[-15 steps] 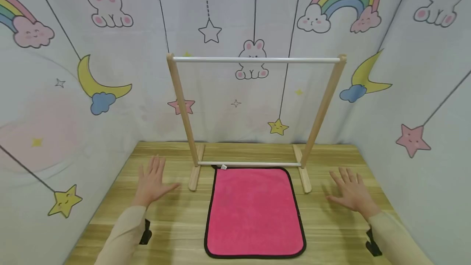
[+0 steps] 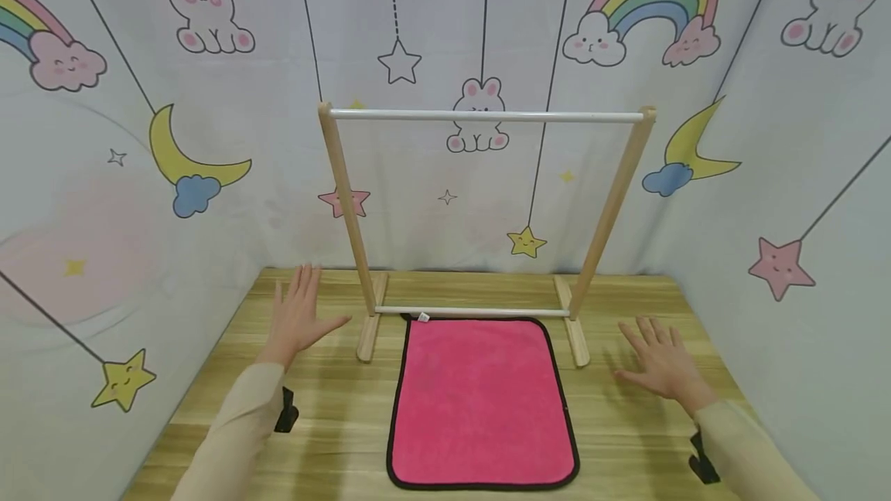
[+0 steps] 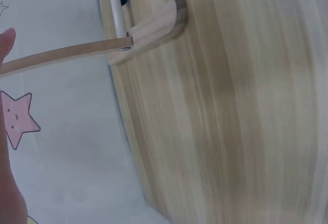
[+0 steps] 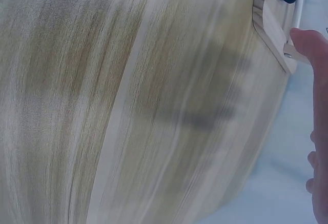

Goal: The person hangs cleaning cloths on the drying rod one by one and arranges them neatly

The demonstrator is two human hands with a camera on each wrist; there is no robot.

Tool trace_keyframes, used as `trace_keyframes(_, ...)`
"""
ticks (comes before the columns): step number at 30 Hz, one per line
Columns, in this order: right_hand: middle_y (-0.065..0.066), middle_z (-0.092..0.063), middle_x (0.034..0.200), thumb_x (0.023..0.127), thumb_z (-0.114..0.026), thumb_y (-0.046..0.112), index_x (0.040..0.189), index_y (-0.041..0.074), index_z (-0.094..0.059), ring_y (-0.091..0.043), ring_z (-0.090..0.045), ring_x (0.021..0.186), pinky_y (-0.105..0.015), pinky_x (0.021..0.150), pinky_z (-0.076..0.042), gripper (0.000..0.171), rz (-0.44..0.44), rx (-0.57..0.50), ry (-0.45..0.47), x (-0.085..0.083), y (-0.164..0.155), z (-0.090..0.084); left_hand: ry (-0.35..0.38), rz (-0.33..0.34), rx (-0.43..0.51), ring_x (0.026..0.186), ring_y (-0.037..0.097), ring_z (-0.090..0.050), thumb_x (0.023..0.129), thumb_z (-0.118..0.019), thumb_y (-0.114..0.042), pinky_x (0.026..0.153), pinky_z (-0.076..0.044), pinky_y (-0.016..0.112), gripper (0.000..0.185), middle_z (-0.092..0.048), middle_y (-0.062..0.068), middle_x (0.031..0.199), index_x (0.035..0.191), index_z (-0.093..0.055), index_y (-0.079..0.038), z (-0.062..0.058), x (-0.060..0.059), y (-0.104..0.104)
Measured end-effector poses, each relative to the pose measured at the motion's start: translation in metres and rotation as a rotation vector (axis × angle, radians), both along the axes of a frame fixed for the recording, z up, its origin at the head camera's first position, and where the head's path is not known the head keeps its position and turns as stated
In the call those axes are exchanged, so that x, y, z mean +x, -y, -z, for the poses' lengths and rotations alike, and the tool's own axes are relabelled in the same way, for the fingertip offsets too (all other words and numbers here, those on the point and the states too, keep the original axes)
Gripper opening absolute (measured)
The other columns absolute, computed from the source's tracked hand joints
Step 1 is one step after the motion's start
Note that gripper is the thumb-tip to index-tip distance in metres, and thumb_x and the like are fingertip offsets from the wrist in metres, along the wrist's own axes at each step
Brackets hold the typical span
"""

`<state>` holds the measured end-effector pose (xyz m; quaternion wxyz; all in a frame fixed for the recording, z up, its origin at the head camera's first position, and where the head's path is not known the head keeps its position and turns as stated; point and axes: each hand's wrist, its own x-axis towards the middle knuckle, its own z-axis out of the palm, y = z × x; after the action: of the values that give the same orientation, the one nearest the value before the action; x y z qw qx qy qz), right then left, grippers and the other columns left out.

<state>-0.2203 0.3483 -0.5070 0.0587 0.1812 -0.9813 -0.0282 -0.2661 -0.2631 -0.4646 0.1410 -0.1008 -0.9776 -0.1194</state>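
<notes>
A person's left hand [image 2: 298,315] is up over the light wooden table [image 2: 334,416]. Its fingers are straight and spread wide, and it holds nothing. From the middle of the table it sits at about nine o'clock. The left foot of the wooden rack with two white bars [image 2: 480,116] stands just beside this hand, at the hand's three o'clock. In the left wrist view, the rack's wooden foot [image 3: 154,29] rests on the table, and only the edge of the hand shows at the side.

The right hand [image 2: 663,366] is low over the table at about three o'clock. Its fingers are straight and spread too, and it holds nothing. I cannot tell if it touches the wood. In the right wrist view, a dark shadow of the hand lies on the table, and a fingertip shows near the rack's right foot [image 4: 271,34].

The pink square cloth with a black edge [image 2: 482,400] lies flat on the table between the two hands, near six o'clock. Its top edge sits just under the rack's low white bar. Both hands are apart from the cloth.

Behind the rack hang pale walls with bunnies, stars, moons and rainbows [image 2: 643,2].
</notes>
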Motion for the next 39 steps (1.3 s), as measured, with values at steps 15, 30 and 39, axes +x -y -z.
trace_keyframes(15, -0.032, -0.034, 0.133, 0.075, -0.062, 0.053, 0.135, 0.005, -0.036, -0.052, -0.031, 0.12, -0.069, 0.094, -0.021, 0.082, -0.057, -0.066, -0.083, -0.001, 0.001, 0.001, -0.193, 0.081, 0.194, 0.125, 0.043, -0.031, 0.065, -0.079, -0.038, 0.1, -0.03, 0.054, 0.106, -0.03, 0.029, 0.139, 0.14, -0.02, 0.008, -0.042, -0.021, -0.019)
trace_keyframes(30, -0.031, -0.035, 0.133, 0.075, -0.065, 0.049, 0.13, 0.002, -0.04, -0.05, -0.032, 0.121, -0.068, 0.094, -0.024, 0.077, -0.037, 0.003, -0.028, -0.007, 0.009, 0.002, -0.173, -0.012, 0.589, 0.107, 0.033, -0.054, 0.072, -0.077, -0.027, 0.086, -0.047, 0.048, 0.091, -0.041, 0.019, 0.134, 0.142, -0.022, -0.005, -0.079, -0.04, -0.055)
trace_keyframes(39, -0.031, -0.036, 0.133, 0.075, -0.064, 0.049, 0.131, 0.002, -0.041, -0.049, -0.032, 0.12, -0.068, 0.094, -0.023, 0.076, -0.08, -0.049, -0.026, -0.009, 0.017, 0.008, -0.219, 0.007, 0.636, 0.1, 0.036, -0.056, 0.077, -0.07, -0.002, 0.083, -0.05, 0.045, 0.074, -0.046, 0.02, 0.123, 0.139, -0.03, -0.005, -0.084, -0.054, -0.063)
